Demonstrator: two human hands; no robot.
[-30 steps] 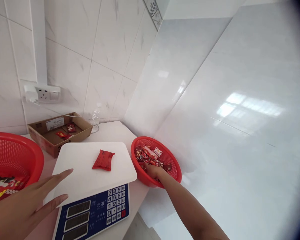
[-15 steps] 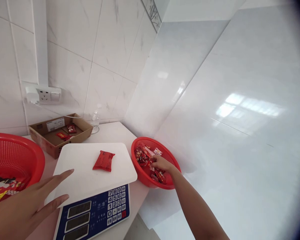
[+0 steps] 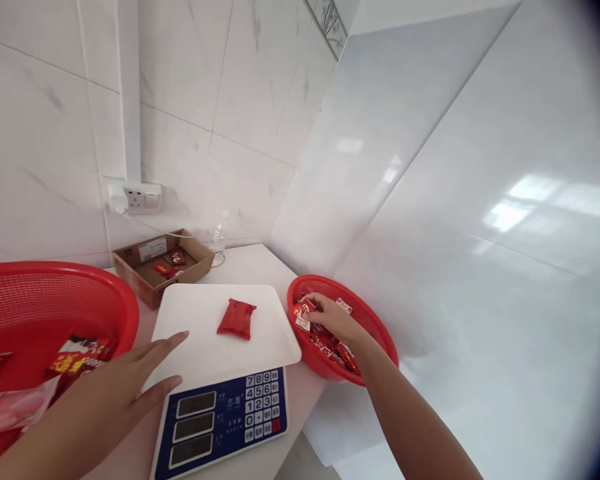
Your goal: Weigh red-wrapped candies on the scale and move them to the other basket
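My right hand (image 3: pixel 333 319) is over the small red basket (image 3: pixel 380 333), fingers closed on a red and white snack packet (image 3: pixel 305 315). More small packets (image 3: pixel 330 348) lie in that basket beneath the hand. My left hand (image 3: pixel 130 387) hovers by the left edge of the white weighing pan (image 3: pixel 205 333), fingers apart and holding nothing. A single red packet (image 3: pixel 237 319) rests on the pan, apart from both hands. Below the pan shows the blue scale panel (image 3: pixel 220 420) with its keys and displays.
A large red basket (image 3: pixel 127 300) with packets in it stands at the left. Behind the scale sit a cardboard box (image 3: pixel 155 293) holding several packets and a clear plastic bottle (image 3: pixel 221 237). A cord runs from the wall socket (image 3: pixel 136 198). The wall closes off the back.
The view has turned left, so everything sits further right. My right hand has lifted slightly within the basket, and a red and white packet now shows in its fingers.
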